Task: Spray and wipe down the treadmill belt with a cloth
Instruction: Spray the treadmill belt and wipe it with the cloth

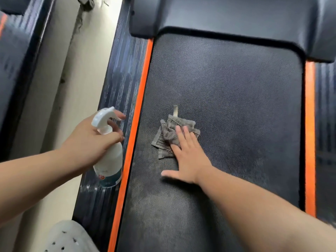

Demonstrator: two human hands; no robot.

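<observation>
Flat-fingered, the right hand (189, 157) is pressing a crumpled grey cloth (172, 137) onto the middle of the treadmill belt (236, 99), while the left hand (94, 140) is gripping a white spray bottle (107, 151) over the side rail (116, 99). Wiping looks underway; dusty grey patches near the belt's close end are awaiting cleaning.

The black, finely dotted treadmill belt (227, 88) is bordered by 2 orange strips (141, 91), and a grey cloth (169, 137) and a white spray bottle (111, 160) banded in teal are seen.
</observation>
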